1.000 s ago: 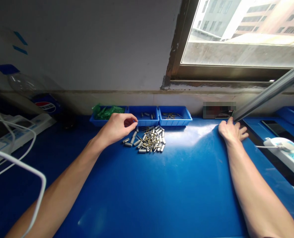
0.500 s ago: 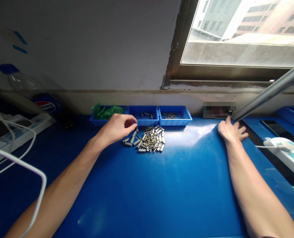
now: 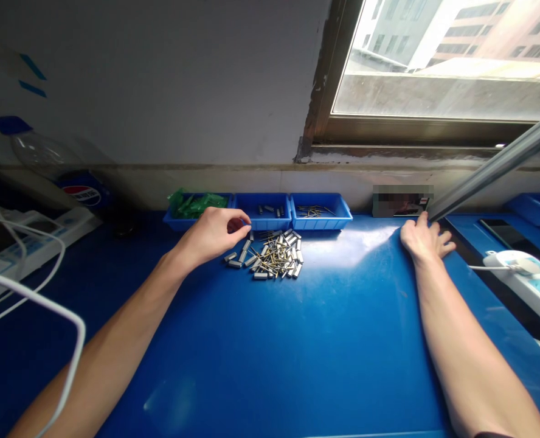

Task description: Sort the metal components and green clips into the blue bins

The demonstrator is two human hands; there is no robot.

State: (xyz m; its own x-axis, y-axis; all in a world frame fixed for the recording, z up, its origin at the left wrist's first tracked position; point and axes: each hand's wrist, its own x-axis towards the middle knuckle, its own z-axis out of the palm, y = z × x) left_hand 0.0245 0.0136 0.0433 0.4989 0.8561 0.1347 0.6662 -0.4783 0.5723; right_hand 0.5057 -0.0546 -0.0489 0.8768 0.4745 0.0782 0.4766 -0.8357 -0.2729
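Note:
My left hand (image 3: 215, 234) is at the left edge of a pile of metal parts (image 3: 276, 254), its thumb and fingertips pinched together. A small metal piece shows just below the fingertips; whether it is held, I cannot make out. Short silvery cylinders and thin brass-coloured pins make up the pile, mixed together on the blue table (image 3: 288, 353). My right hand (image 3: 425, 237) lies at the far right of the table with its fingers spread, by a small dark box (image 3: 400, 204) against the wall.
Behind the pile stand three blue bins: one with green plastic (image 3: 197, 205), one with a few cylinders (image 3: 261, 222), one with pins (image 3: 322, 224). A Pepsi bottle (image 3: 81, 190) and white cables (image 3: 76, 331) are at left. A power strip (image 3: 532, 283) and slanting metal bar (image 3: 493, 167) are at right.

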